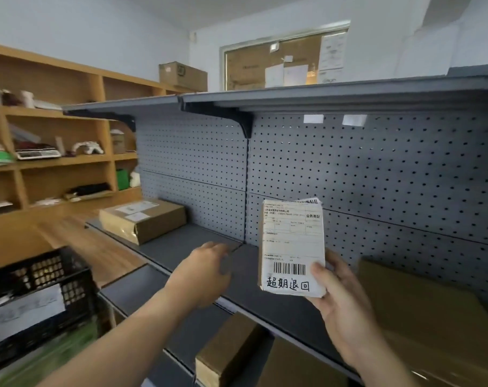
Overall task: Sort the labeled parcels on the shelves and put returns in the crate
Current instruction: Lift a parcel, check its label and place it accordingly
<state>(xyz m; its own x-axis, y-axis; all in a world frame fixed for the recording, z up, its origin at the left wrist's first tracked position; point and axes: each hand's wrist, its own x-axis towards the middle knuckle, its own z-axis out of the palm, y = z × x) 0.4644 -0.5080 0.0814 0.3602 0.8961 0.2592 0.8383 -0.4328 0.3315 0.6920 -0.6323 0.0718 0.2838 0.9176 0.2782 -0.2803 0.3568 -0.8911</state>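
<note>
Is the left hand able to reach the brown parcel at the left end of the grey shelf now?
Probably yes. The left hand is empty and open above the grey shelf, and the shelf surface between it and the brown parcel is bare. The right hand holds the labeled parcel off to the other side.

The right hand (342, 308) is raised, palm toward the camera, thumb and fingers (333, 259) clamped closed. The left hand (206, 270) reaches forward, palm down, fingers loose.

shelf (181, 244) mid free – box (143, 219) left
</note>
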